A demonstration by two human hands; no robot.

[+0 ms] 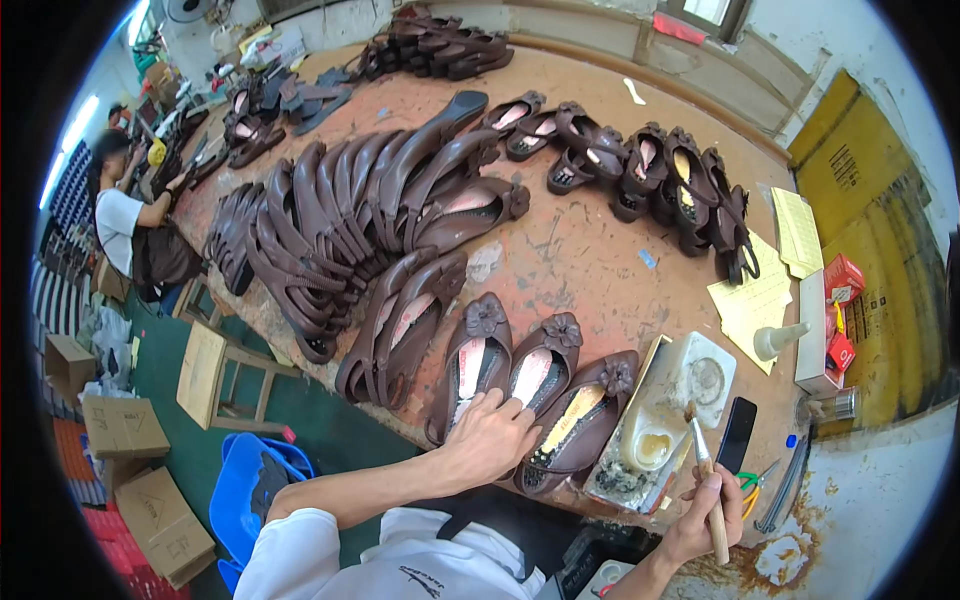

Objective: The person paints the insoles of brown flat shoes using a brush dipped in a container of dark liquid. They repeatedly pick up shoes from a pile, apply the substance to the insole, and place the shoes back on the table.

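Note:
My left hand [488,440] lies over the brown flower-trimmed shoes [545,335] at the front edge, fingers bent down onto the pale insoles; what they grip is hidden. My right hand [708,510] grips a wooden-handled brush [715,520], bristles up beside a grimy white glue container [705,365] with amber glue in a cup. Just left of that container, another shoe [590,435] shows a yellow insole.
Rows of brown shoes [350,190] cover much of the worktable [550,260]. Yellow papers [735,310], a phone [738,430] and scissors [752,485] lie rightward. Stools [210,370], blue bins [235,500] and cartons [125,430] stand left; a co-worker [135,215] is farther back.

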